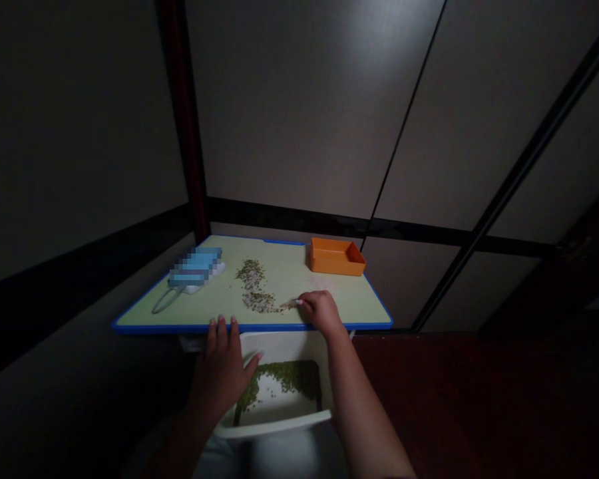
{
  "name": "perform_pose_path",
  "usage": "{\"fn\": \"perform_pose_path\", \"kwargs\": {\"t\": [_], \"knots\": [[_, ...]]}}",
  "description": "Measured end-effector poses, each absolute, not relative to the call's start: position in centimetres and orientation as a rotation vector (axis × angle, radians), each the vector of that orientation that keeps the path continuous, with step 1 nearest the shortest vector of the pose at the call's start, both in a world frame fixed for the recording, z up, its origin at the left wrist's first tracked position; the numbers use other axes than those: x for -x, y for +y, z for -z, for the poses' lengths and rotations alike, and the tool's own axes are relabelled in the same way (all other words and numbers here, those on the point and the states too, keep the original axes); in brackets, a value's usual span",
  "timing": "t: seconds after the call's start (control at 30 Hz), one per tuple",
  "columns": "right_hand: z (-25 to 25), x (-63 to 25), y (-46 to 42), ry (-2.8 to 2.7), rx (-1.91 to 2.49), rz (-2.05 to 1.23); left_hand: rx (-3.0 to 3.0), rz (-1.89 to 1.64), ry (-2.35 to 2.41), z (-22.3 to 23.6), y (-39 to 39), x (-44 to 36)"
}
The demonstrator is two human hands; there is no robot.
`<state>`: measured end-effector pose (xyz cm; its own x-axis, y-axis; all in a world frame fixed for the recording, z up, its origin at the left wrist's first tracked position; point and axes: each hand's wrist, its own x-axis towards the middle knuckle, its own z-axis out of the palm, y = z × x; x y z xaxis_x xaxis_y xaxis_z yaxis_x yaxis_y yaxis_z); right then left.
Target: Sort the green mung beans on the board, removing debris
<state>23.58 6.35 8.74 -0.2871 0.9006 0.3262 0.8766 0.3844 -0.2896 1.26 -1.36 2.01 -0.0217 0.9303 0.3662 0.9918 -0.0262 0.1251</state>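
Observation:
My right hand (321,310) is closed in a pinch on a thin, light-coloured stick (289,304) low over the table. The stick's tip is at the right end of a scattered pile of small green and pale bits (259,303), like beans or seeds. My left hand (224,362) has its fingers spread, with the fingertips at the table's front edge and the thumb over a white bin (284,424). Inside the bin lie many green bits (299,378), heaped along its far side. The kind of bits is too small to tell.
The pale table (219,317) has a blue rim. An orange open box (337,266) stands at its back right. On the left lies a blue, pixelated item (197,267) with a looped strap (166,301). Dark panelled walls (299,100) rise behind the table.

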Motion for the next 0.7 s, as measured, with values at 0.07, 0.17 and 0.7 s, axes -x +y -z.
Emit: {"fn": "perform_pose_path", "kwargs": {"t": [0.07, 0.17, 0.7], "knots": [[-8.9, -23.5, 6.2, -2.197, 1.559, -0.055, 2.061, 0.513, -2.068, -2.1, -1.5, -1.3], [-8.9, -23.3, 6.1, -2.148, 1.576, -0.020, 2.057, 0.514, -2.068, -2.3, -1.6, -1.5], [-8.6, -21.3, 6.0, -2.191, 1.524, -0.078, 2.061, 0.546, -2.035, -2.1, -1.4, -1.4]]}}
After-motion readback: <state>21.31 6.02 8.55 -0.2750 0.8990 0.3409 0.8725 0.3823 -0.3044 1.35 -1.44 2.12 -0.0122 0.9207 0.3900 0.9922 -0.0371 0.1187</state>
